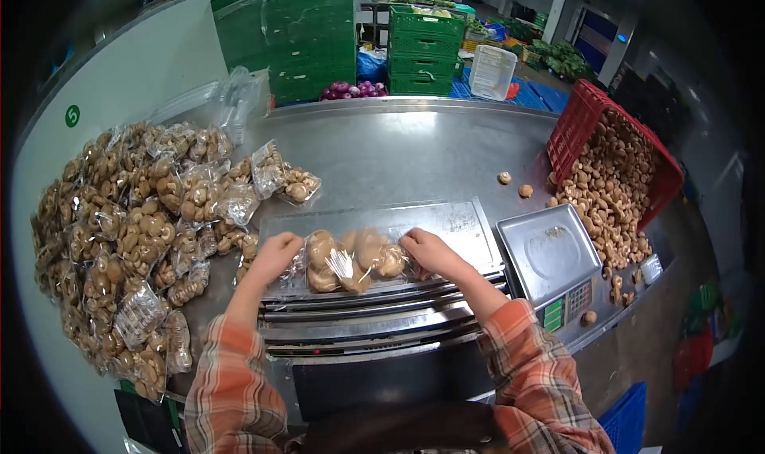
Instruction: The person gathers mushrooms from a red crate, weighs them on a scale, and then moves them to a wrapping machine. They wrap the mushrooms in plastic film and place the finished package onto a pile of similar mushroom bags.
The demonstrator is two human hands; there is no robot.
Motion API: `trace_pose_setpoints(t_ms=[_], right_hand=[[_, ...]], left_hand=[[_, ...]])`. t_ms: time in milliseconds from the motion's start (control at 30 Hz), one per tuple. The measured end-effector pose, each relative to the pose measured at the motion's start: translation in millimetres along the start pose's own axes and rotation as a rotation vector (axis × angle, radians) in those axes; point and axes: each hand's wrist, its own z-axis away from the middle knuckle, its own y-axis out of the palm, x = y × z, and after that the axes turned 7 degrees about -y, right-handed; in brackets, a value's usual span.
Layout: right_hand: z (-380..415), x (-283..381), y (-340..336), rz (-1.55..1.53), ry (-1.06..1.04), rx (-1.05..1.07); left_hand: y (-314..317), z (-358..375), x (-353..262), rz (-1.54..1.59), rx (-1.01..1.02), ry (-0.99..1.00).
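A clear-wrapped pack of brown mushrooms (355,259) is stretched between my hands over the metal plate of the wrapping machine (374,318). My left hand (276,256) has its fingers closed on the film at the pack's left end. At the right end, my right hand (428,252) pinches the film too. The mushrooms look slightly blurred under the shiny wrap. Just right of the machine sits a scale (550,251) with a bare metal pan.
Wrapped mushroom packs (127,247) form a large pile on the left. A tipped red crate (575,131) spills loose mushrooms (610,187) at the right. Two single mushrooms lie near it. Green crates (425,52) stand beyond the steel table's far edge (398,103).
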Motion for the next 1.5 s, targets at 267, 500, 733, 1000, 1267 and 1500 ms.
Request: trace_pose_setpoints(t_ms=[267,500,733,1000,1267,1500], right_hand=[[57,19,7,0.164,0.055,0.121],[209,46,11,-0.051,0.225,0.353],[229,-3,63,0.113,0.124,-0.07],[182,31,4,-0.419,0.056,-0.164],[208,20,117,-0.462,-0.076,0.914],[219,19,100,-0.582,0.28,0.76]], left_hand=[[2,98,-67,0.521,0.073,-0.373],[16,246,-65,0.571,0.316,-0.574],[95,298,-12,0.636,-0.059,-0.722],[104,318,-28,0.578,0.21,-0.686],[11,238,-77,0.551,0.171,-0.174],[101,259,-148,1.702,0.941,-0.308]])
